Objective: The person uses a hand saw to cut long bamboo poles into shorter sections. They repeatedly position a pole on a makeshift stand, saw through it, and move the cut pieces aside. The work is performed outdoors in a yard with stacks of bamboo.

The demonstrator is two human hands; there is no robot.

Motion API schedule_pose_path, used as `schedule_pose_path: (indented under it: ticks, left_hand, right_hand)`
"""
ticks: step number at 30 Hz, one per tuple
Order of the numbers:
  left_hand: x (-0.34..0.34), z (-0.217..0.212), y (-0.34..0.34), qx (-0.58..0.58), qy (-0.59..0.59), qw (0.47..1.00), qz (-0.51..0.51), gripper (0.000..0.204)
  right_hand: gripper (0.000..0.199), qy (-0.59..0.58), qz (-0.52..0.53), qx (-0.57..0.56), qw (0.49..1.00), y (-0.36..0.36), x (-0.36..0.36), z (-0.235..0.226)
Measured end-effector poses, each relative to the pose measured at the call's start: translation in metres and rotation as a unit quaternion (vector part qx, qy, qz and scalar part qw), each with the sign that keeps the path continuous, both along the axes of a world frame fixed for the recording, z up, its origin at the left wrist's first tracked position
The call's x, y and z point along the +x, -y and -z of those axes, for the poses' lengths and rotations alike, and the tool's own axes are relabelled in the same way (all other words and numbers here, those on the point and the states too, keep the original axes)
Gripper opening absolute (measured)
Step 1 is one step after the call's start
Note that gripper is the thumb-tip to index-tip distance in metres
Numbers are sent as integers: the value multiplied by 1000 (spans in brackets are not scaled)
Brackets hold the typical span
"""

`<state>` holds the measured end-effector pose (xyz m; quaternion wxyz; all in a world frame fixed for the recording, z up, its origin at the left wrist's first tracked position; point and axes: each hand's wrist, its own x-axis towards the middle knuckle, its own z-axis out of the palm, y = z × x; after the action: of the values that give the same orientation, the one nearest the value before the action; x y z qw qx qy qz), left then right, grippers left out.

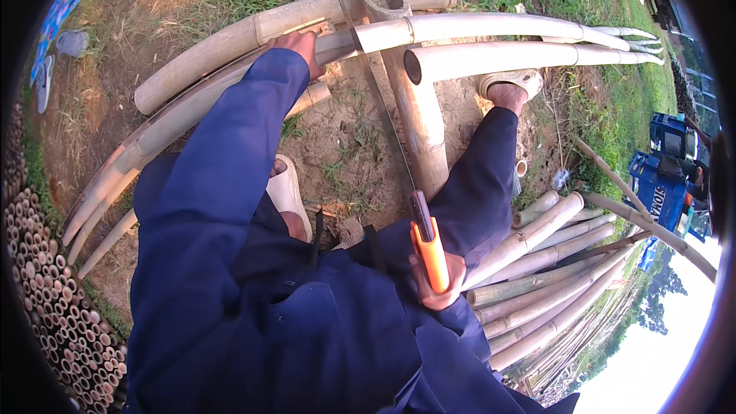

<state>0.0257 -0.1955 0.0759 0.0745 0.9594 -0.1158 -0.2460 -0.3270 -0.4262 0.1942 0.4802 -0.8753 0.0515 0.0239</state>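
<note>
My right hand (pixel 441 284) is closed around the orange and dark handle of a hand saw (pixel 432 254), low in front of my body. Its long thin blade runs up and away, crossing a pale bamboo pole (pixel 460 28) at a dark line on the pole. Left of that line, my left hand (pixel 303 47) grips the same pole from above, its fingers partly hidden. The pole rests across a thicker bamboo post (pixel 418 119) with a notched, hollowed upper end. Another bamboo pole (pixel 506 61) lies nearer me on the right, its open end facing left.
A thick bamboo length (pixel 222 50) lies beyond the gripped pole. More bamboo poles (pixel 537 253) are stacked at my right, and cut bamboo pieces (pixel 57 299) pile up at far left. My sandalled feet (pixel 290 198) stand on bare soil. Blue crates (pixel 655 188) stand far right.
</note>
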Motion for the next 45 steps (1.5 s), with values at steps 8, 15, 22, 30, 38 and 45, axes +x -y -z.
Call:
schedule_pose_path:
  ticks: [8,15,22,30,38,45]
  left_hand:
    - [9,-3,-3,-32,16,999,14,67]
    - [8,-8,9,-9,3,1000,-5,63]
    - [13,-10,-1,-18,6,1000,15,61]
    - [8,-4,12,-42,55,998,-7,59]
    - [7,-8,-4,-36,26,999,-12,52]
    - [18,-17,6,-29,17,999,2,63]
  right_hand:
    - [13,-48,50,81,994,-21,83,36]
    - [12,-62,47,47,996,-9,56,26]
    - [13,-40,32,60,997,-15,55,33]
    - [15,-38,42,89,994,-27,119,43]
    - [23,-76,25,4,997,3,-11,-11]
    - [15,-5,42,96,995,-34,131,68]
